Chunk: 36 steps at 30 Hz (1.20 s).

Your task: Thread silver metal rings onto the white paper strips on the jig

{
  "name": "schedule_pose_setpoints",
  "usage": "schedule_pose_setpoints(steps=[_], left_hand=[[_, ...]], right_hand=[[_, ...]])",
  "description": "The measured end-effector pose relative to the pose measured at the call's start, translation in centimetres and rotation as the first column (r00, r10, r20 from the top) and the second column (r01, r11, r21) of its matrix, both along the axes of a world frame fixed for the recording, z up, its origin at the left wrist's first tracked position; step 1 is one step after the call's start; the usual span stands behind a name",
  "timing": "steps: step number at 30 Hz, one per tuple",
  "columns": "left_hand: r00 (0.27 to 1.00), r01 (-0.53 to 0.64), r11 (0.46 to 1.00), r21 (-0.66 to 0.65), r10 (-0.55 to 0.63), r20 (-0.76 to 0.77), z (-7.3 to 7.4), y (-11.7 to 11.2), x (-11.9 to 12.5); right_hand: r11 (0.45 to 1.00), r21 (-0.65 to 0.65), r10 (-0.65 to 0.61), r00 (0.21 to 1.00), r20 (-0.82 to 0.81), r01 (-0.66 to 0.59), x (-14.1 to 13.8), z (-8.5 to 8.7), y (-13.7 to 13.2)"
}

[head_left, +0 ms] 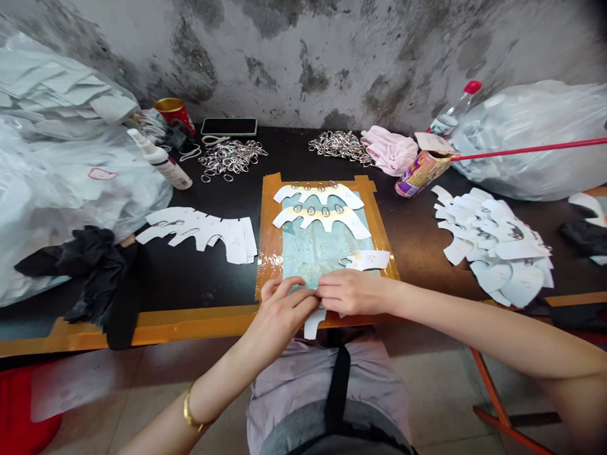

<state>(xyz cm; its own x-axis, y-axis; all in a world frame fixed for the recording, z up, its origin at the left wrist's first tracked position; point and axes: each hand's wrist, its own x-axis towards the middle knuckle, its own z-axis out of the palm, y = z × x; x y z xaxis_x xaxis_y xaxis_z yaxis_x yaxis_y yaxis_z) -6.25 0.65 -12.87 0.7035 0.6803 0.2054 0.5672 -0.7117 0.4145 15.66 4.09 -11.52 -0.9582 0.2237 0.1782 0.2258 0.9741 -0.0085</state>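
My left hand (285, 311) and my right hand (353, 292) meet at the near edge of a taped light-green work sheet (308, 253). Both have their fingers closed on a white cut-out piece (313, 325), mostly hidden beneath them. A bit of metal, perhaps a ring, glints between the fingertips. Just beyond my right hand lies a small white piece (368, 260) with a metal ring at its left end. Farther up the sheet are two curved white pieces, the nearer piece (351, 222) and the farther piece (351, 198), each bearing several metal rings along its top.
Left lie stacked white cut-outs (237, 240), black cloth (92, 268) and a white bottle (164, 161). Metal ring piles, one left (232, 157) and one right (339, 145), sit behind. Right are a can (421, 174) with a red stick, scattered cut-outs (497, 240) and a plastic bag (535, 139).
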Motion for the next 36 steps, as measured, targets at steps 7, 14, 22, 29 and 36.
schedule_pose_setpoints(steps=[7,14,22,29,36], left_hand=[[0.997,-0.043,0.996,0.079,0.047,-0.058,0.0,-0.3,0.7],[0.992,-0.051,0.994,0.099,0.061,-0.107,0.6,-0.4,1.0],[0.999,-0.038,0.999,0.027,0.039,-0.030,-0.2,-0.4,0.5],[0.998,-0.032,0.999,0.022,0.031,0.051,-0.7,-0.1,0.2],[0.990,-0.102,0.990,0.094,0.092,0.111,-0.3,-0.6,0.0]], right_hand=[[0.987,0.121,-0.083,0.985,-0.150,0.102,0.3,-1.1,-2.0],[0.968,0.036,-0.237,0.950,-0.204,0.249,-0.7,-1.5,-4.0],[0.857,-0.331,-0.481,0.842,-0.243,0.394,-0.6,-1.4,-5.7],[0.869,-0.404,-0.345,0.935,-0.081,0.286,0.7,1.7,-0.5],[0.939,-0.298,-0.163,0.985,0.053,0.171,-0.6,1.4,1.2]])
